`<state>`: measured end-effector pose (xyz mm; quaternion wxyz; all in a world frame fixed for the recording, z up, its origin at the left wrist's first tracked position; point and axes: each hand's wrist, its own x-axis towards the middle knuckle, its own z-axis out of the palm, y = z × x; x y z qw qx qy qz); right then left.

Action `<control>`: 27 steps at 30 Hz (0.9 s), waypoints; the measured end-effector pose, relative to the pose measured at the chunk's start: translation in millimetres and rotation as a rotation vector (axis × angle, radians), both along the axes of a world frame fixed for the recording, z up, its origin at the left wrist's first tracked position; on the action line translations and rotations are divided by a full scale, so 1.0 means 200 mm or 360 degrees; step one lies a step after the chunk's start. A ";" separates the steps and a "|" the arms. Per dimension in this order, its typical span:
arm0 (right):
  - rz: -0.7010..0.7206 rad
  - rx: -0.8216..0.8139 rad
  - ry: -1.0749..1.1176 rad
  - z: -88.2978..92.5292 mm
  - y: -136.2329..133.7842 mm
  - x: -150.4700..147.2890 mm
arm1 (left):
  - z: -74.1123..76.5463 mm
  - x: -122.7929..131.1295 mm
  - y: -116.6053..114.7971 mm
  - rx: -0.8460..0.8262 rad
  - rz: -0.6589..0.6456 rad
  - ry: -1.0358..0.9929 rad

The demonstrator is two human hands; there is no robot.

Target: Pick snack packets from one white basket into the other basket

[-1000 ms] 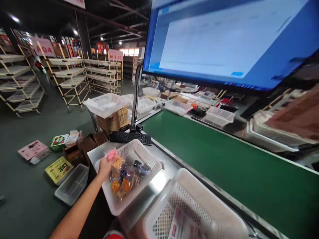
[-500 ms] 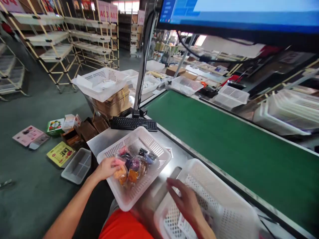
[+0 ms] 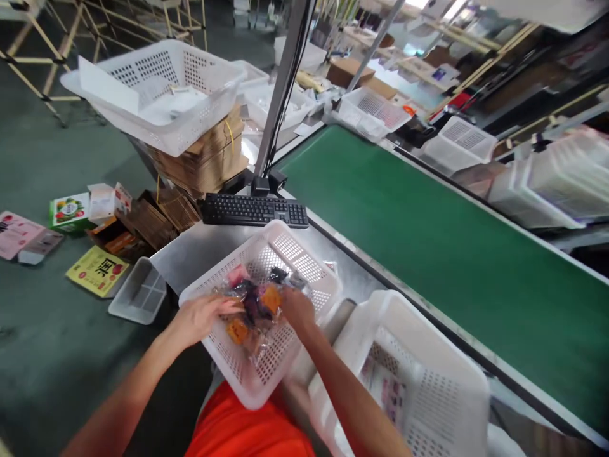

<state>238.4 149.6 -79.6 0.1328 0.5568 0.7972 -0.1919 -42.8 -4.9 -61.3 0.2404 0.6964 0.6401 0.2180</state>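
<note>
We spread our left hand (image 3: pixel 204 316) loosely at bagged packets (image 3: pixel 254 306) in the white basket (image 3: pixel 257 395), our right hand (image 3: pixel 297 308) pinching an orange packet (image 3: pixel 271 297); the far rim (image 3: pixel 276 227) stands apart from both.

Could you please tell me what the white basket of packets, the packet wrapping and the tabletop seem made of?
White basket: probably moulded plastic, satin-looking; its walls are evenly perforated.
Packet wrapping: likely clear, glossy plastic film, since it glints and colours show through.
Tabletop: looks like metal, perhaps steel; grey with a soft sheen.
</note>
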 end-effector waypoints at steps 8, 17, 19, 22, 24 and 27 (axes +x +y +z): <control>-0.0567 0.0245 0.0332 0.03 0.13 0.10 | -0.13 0.01 -0.01 0.0488 0.0452 -0.0074; -0.0732 0.0409 0.0675 0.09 0.11 0.14 | -0.13 0.03 0.00 0.0634 0.0303 0.0196; -0.0687 0.0418 0.0743 0.13 0.03 0.17 | -0.13 0.03 0.00 0.0622 0.0293 0.0234; -0.0504 0.0323 0.0934 0.18 -0.09 0.19 | -0.12 0.04 0.01 0.0625 0.0282 0.0258; -0.0428 0.0204 0.1043 0.20 -0.10 0.17 | -0.12 0.05 0.01 0.0607 0.0270 0.0284; -0.0449 0.0108 0.0887 0.20 0.02 0.07 | -0.12 0.05 0.01 0.0563 0.0271 0.0328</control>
